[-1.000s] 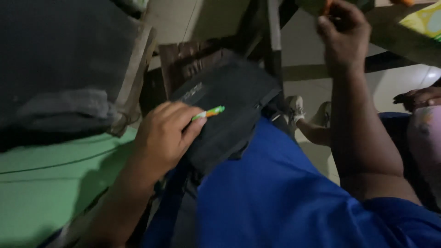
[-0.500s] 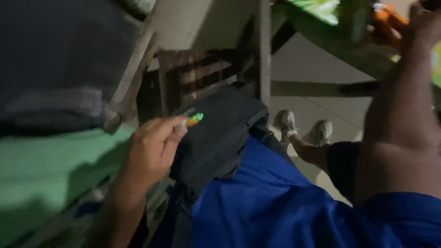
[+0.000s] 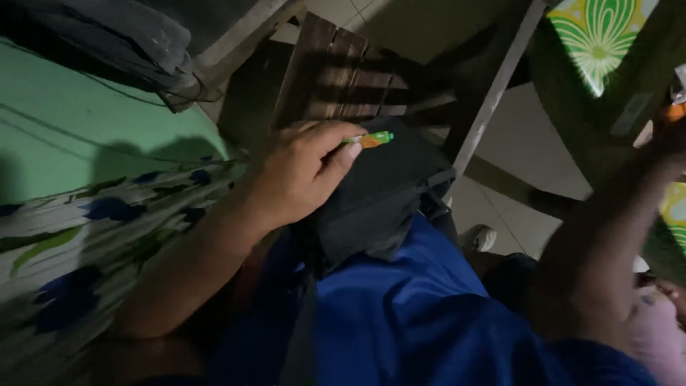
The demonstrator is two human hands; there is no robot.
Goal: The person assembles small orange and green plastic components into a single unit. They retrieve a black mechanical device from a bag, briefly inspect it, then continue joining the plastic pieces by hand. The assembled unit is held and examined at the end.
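My left hand (image 3: 300, 175) is closed around a small green and orange pen-like stick (image 3: 371, 139), whose tip pokes out past my fingers. The hand rests against a black fabric bag (image 3: 379, 193) that lies on my lap over blue cloth (image 3: 400, 307). My right arm reaches up to the right edge of the view, where my right hand (image 3: 672, 132) is blurred near something orange (image 3: 673, 112). I cannot make out whether it grips it.
A green bed sheet with a blue flower print (image 3: 86, 214) lies on the left. A dark wooden slatted chair (image 3: 336, 71) stands behind the bag. A green-patterned table cover (image 3: 600, 36) is at top right. Someone's foot in a light shoe (image 3: 482, 238) rests on the tiled floor.
My view has swung down and left, bringing the flowered sheet into sight. My left hand still holds the stick against the bag. My right arm has shifted toward the right edge.
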